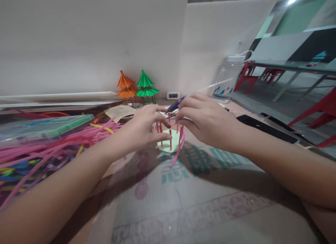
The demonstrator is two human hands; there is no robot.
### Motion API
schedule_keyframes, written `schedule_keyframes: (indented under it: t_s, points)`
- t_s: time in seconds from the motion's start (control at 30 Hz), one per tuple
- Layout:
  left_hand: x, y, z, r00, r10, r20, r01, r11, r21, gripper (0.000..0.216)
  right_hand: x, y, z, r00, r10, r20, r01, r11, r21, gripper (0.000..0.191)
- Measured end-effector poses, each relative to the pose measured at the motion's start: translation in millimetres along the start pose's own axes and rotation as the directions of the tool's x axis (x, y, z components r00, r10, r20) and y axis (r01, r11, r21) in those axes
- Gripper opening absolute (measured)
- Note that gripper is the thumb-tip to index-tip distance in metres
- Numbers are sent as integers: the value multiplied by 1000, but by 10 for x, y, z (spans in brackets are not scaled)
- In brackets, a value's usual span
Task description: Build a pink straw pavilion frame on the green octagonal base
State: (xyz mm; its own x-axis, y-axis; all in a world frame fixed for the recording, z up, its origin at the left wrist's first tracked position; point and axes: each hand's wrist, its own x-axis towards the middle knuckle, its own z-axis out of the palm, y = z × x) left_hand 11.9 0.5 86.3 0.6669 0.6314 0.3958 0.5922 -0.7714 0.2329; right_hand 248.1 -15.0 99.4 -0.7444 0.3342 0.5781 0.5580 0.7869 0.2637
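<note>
the fingers of the left hand (143, 130) are curled and closed lightly on one thin pink post (170, 132), which is pinched between thumb and forefinger near its top. the fingers of the right hand (206, 119) are bent and closed on the tops of the other posts, and a blue pen (175, 104) is also kept under these fingers. the posts are standing upright on a small pale green paper disc (168, 146), which lies on the desk (210, 202) near its middle, between the two hands. one longer pink strip (177, 154) hangs down from the right fingers and rests on the desk surface.

this small structure is judged to be very light and fragile; the posts seem thin and soft, so they can be bent or pushed over easily. it is better to be held gently at the post tops, or steadied at the disc edge, without squeezing.

toward the left edge of the desk a big heap of coloured strips (52, 146) is seen. at the far edge an orange paper pagoda (126, 84) and a green paper pagoda (146, 84) are standing side by side, and a clear plastic jar (228, 79) is placed toward the far right corner.
</note>
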Motion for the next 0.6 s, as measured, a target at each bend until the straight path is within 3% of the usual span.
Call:
schedule_keyframes:
  t_s: [0.1, 0.27, 0.6]
  points:
    - [21, 6, 83, 1000, 22, -21, -23, 999, -48, 6, 1, -20, 38, 1000, -7, 15, 8, 1000, -10, 29]
    - [28, 26, 158, 998, -7, -61, -1, 990, -141, 7, 0, -17, 51, 1000, -23, -5, 23, 1000, -14, 27]
    - [38, -25, 209, 998, -9, -61, 0, 989, -148, 7, 2, -24, 55, 999, 10, 52, -8, 999, -35, 29]
